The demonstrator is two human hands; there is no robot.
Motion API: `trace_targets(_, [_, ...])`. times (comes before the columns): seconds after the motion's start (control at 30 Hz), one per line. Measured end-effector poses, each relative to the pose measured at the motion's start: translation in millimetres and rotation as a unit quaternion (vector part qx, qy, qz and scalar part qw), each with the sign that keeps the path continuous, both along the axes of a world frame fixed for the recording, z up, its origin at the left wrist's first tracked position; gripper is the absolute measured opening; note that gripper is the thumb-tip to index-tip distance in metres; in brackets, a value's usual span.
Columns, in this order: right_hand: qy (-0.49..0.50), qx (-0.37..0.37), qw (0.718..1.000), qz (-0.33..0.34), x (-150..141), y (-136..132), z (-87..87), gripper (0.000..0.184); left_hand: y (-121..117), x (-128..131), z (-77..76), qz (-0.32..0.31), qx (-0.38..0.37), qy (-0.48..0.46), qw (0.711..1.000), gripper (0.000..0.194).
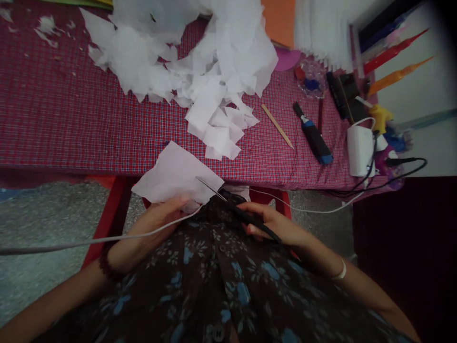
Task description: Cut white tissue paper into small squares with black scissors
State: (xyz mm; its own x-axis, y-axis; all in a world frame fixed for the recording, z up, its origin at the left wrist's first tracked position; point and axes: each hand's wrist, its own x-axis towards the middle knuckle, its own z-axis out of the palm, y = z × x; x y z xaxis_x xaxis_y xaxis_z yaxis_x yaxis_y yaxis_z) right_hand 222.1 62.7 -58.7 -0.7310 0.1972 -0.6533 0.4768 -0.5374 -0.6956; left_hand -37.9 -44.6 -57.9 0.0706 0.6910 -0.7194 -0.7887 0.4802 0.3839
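Observation:
My left hand (166,214) grips the lower edge of a white sheet of thin paper (174,172), held up at the front edge of the table. In my right hand (269,220) is a pair of scissors (246,216) with dark handles. Their blades point up and left, and the tips lie over the right part of the sheet. Whether the blades have the paper between them I cannot tell. Just beyond the sheet, several cut white paper pieces (221,126) lie at the near end of a large loose heap of white paper (143,62).
A red checked cloth (71,119) covers the table. To the right lie a wooden stick (277,126), a black and blue cutter-like tool (314,136) and a white charger box (360,150) with cables. A thin white cable (143,234) crosses over my left wrist.

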Motion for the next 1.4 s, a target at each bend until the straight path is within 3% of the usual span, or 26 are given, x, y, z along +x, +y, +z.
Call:
trace_targets(0.07, [0.036, 0.029, 0.998, 0.031, -0.8, 3.0, 1.7, 0.072, 0.5, -0.5, -0.5, 0.014, -0.008, -0.020, 1.000, 0.027])
trace_targets(0.17, [0.071, 0.045, 0.994, 0.074, -4.1, 6.8, 4.9, 0.069, 4.7, 1.6, -2.7, 0.092, -0.021, 0.018, 0.995, 0.031])
trace_targets(0.27, [0.082, 0.030, 0.993, 0.074, -8.7, 7.3, 6.3, 0.071, 8.9, 5.1, -2.6, 0.121, -0.037, 0.044, 0.991, 0.034])
trace_targets(0.5, [0.099, 0.026, 0.993, 0.051, -20.0, 3.3, 1.1, 0.070, 9.5, 7.7, 2.6, 0.084, -0.053, 0.015, 0.995, 0.036])
trace_targets(0.8, [0.066, 0.048, 0.996, 0.016, -29.0, -3.7, 3.3, 0.069, 2.9, 7.7, -15.5, 0.059, 0.028, 0.040, 0.997, 0.039])
trace_targets(1.03, [0.022, 0.029, 0.999, -0.017, -29.7, -9.1, 1.9, 0.066, 6.6, 7.9, -7.9, 0.070, 0.000, 0.035, 0.997, 0.036])
trace_targets(1.4, [0.083, 0.070, 0.993, 0.053, -34.9, 7.1, 4.1, 0.068, 5.9, 8.0, -2.9, 0.068, -0.006, 0.030, 0.997, 0.039])
